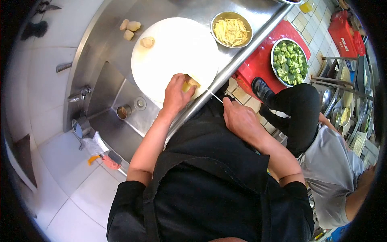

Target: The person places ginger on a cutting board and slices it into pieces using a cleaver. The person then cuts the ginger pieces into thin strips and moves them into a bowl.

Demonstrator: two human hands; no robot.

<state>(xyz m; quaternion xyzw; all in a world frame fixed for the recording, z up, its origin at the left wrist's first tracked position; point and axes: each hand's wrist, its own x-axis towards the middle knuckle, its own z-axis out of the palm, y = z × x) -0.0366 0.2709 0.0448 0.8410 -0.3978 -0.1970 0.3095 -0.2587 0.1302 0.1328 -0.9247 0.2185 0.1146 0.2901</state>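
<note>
My left hand (179, 92) is closed on a pale yellow ginger piece (193, 82), pressing it to the round white cutting board (173, 52) near the board's front right edge. My right hand (242, 121) is wrapped round a knife (214, 96), whose handle is hidden in the fist. The blade appears almost edge-on as a thin bright line, its tip side close to the left fingers. Farther up the board lies another peeled ginger piece (147, 42). Several more ginger chunks (129, 35) rest on the steel counter, left of the board.
A metal bowl (212, 29) of pale yellow strips stands beyond the board. Left is a sink with a tap (80, 94) and a small metal cup (123, 111). On a red surface (252, 66) at right sits a bowl of broccoli (289, 60), beside a seated person (332, 169).
</note>
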